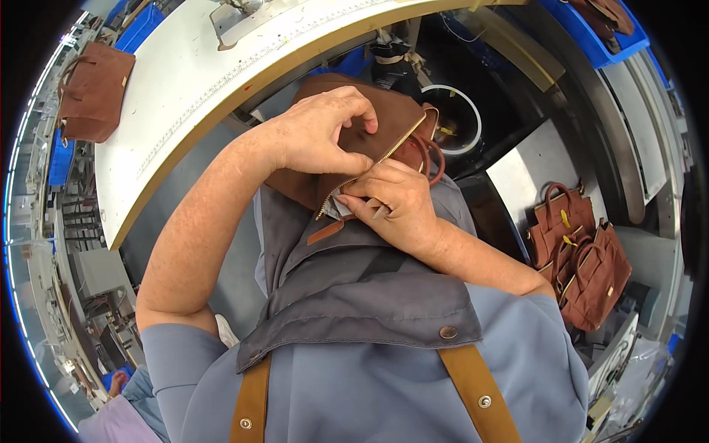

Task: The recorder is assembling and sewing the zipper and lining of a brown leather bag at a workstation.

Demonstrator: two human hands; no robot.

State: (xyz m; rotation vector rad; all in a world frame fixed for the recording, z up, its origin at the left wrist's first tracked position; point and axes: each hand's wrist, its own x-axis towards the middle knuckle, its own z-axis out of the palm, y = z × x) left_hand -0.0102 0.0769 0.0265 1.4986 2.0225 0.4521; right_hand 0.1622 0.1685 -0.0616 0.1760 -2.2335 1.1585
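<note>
A brown fabric bag lies on my lap over a grey apron, with a brass-toothed zipper along its edge and red-brown handles at the right. My left hand arches over the bag, fingers curved and apart from the thumb, whose tip touches the zipper. Just below it, my right hand is closed on the zippered edge, where some pale material shows beside the fingertips. A small tan leather tab sits below the zipper. What lies under my right fingers is partly hidden.
A curved white worktable carries a brown bag at left. More brown bags rest at right beside a dark machine area with a white ring. Blue bins are at the edges. Another person is at lower left.
</note>
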